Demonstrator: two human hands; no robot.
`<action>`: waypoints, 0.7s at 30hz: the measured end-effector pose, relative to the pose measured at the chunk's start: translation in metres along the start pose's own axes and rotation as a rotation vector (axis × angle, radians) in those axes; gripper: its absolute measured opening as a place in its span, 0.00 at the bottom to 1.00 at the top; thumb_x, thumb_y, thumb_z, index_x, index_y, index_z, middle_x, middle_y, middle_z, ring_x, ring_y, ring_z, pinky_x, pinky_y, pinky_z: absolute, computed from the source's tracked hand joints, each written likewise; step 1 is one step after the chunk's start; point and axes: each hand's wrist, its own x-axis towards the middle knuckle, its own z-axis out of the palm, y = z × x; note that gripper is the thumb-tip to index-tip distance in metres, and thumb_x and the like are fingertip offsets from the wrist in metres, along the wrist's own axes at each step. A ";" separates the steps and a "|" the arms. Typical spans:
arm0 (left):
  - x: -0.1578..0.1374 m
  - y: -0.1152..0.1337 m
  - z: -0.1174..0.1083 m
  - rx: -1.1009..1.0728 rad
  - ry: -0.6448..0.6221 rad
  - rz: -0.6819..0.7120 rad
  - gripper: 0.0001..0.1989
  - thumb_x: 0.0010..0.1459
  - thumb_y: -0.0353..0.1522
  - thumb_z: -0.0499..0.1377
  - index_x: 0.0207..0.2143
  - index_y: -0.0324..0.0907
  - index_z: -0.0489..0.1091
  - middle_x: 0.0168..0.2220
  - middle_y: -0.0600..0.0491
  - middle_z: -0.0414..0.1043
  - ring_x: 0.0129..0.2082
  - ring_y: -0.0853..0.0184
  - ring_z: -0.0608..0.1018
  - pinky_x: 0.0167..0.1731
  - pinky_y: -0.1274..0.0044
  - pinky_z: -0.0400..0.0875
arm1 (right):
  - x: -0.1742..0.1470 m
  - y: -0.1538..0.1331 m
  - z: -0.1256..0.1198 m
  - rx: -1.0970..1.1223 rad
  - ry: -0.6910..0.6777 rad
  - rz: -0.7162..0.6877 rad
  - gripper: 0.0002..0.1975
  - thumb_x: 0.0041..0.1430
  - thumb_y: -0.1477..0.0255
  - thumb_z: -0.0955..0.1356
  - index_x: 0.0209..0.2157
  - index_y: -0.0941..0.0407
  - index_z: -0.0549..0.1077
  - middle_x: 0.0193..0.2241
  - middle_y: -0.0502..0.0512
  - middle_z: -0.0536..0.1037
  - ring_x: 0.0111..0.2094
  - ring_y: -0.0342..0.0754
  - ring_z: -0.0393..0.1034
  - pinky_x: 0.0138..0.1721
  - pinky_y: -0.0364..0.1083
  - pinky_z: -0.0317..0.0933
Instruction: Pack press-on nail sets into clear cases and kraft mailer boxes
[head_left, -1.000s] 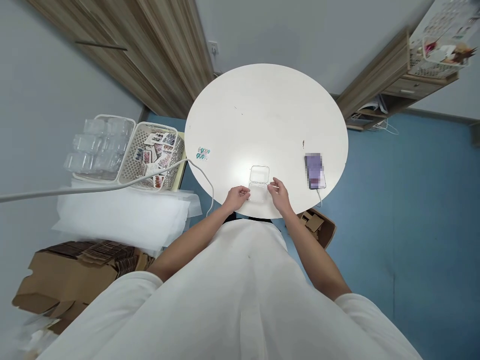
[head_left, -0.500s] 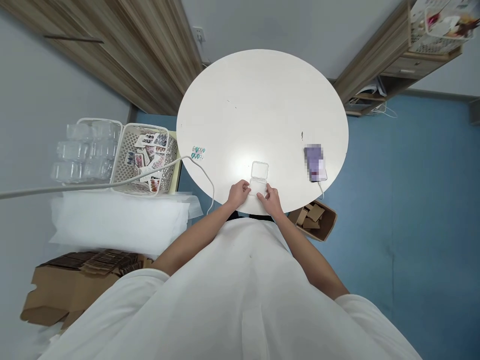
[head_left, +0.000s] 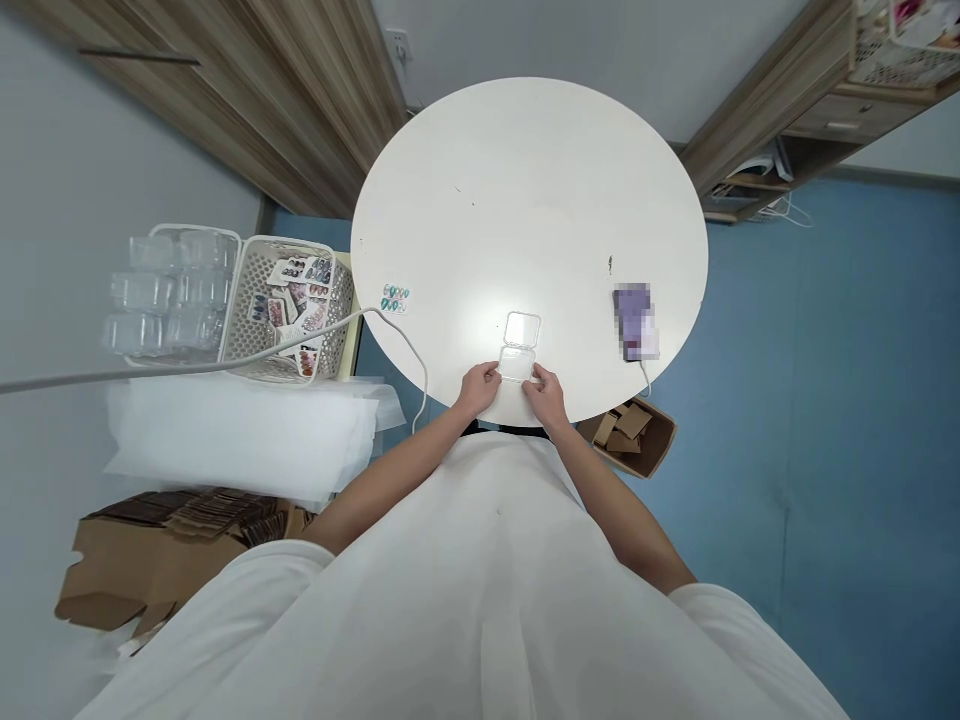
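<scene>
A small clear plastic box (head_left: 517, 364) lies on the white table near its front edge. Its lid (head_left: 522, 329) is hinged back, pointing away from me. My left hand (head_left: 480, 389) is closed at the box's left side, with thumb and fingertips on the edge. On the opposite side my right hand (head_left: 546, 397) grips the right edge, the thumb near the front corner. Nothing can be made out inside the box. Farther left on the table lies a card of teal press-on nails (head_left: 394, 299).
A pixelated purple item (head_left: 634, 318) with a cable lies on the right of the round table (head_left: 525, 180). Left of the table stand a basket of nail cards (head_left: 342, 300) and a basket of clear boxes (head_left: 157, 300). A white cable (head_left: 225, 368) crosses there. A cardboard box (head_left: 654, 440) sits below right.
The box's lid and base look slightly turned, and the right thumb has shifted from the box's front toward its right corner. Both hands stay at its sides. The view has tilted slightly.
</scene>
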 end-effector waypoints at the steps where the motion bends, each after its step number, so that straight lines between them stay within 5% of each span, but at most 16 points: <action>1: 0.002 0.003 0.001 -0.006 0.008 0.004 0.18 0.52 0.31 0.54 0.47 0.39 0.68 0.36 0.50 0.73 0.36 0.66 0.74 0.43 0.72 0.66 | 0.003 -0.002 -0.001 -0.004 0.003 -0.007 0.26 0.49 0.67 0.63 0.53 0.53 0.63 0.49 0.57 0.63 0.37 0.46 0.69 0.46 0.50 0.61; 16: 0.014 0.024 0.010 0.009 0.082 0.056 0.17 0.49 0.28 0.53 0.43 0.42 0.71 0.37 0.51 0.70 0.39 0.65 0.72 0.45 0.71 0.64 | 0.023 -0.012 -0.009 0.000 -0.004 -0.047 0.30 0.47 0.70 0.62 0.55 0.53 0.60 0.45 0.57 0.62 0.39 0.47 0.67 0.45 0.49 0.63; 21: 0.011 0.022 0.014 0.012 0.129 0.002 0.21 0.51 0.29 0.54 0.49 0.40 0.66 0.42 0.48 0.69 0.44 0.64 0.71 0.47 0.71 0.63 | 0.022 -0.008 -0.009 0.048 -0.021 -0.054 0.30 0.48 0.70 0.63 0.56 0.55 0.58 0.48 0.59 0.60 0.41 0.47 0.68 0.44 0.47 0.64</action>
